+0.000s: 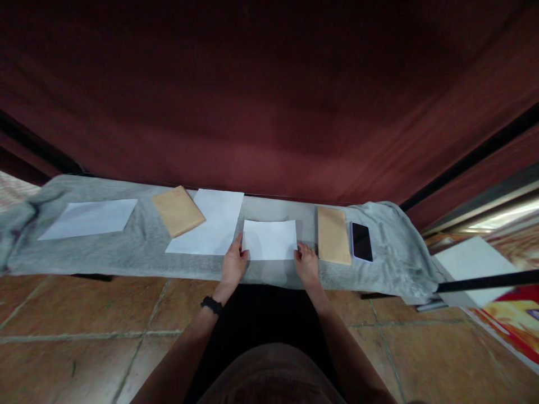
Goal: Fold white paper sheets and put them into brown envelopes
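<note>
Across 12 o'clock from view centre, dark red curtain, whole upper half. Around 6, brown floor tiles. Along curtain's foot, from 9 round to 4, grey cloth, long strip, rumpled at ends. Between 8 and 9, large white sheet, flat. Far out at 9, second white sheet, flat on cloth, well apart. Just below centre at 6, small white sheet, between both hands. At 4, kraft envelope; at 9, second kraft envelope, skewed, over large sheet's left edge. At 7, left hand, pinching small sheet's left edge; at 5, right hand, pinching right edge. Pressure: cannot tell. Farther at 4, smartphone, dark screen up. On left wrist, black wristwatch.
</note>
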`<state>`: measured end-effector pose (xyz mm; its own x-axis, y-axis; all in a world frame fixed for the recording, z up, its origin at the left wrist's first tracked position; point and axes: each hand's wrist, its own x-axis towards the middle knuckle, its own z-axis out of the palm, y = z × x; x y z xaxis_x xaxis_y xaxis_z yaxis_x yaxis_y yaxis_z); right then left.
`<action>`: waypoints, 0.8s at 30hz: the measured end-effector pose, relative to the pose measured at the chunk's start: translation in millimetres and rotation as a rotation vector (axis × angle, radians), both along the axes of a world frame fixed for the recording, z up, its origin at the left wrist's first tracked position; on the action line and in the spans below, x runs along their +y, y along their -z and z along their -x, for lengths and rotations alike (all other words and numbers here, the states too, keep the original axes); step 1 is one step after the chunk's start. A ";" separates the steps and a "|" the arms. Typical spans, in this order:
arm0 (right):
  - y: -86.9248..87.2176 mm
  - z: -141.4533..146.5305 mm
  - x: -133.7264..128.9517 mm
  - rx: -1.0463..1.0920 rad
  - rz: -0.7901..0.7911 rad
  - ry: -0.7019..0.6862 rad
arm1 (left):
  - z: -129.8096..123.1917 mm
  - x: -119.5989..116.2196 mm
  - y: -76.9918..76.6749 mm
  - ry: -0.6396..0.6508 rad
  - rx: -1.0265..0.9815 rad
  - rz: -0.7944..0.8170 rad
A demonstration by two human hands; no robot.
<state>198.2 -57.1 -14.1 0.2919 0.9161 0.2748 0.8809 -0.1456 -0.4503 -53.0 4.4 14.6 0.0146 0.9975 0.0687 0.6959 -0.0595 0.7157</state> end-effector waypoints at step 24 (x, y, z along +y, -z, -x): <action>-8.2 74.7 29.9 -0.019 0.119 -0.324 | -64.1 -7.7 22.5 0.336 0.661 -0.102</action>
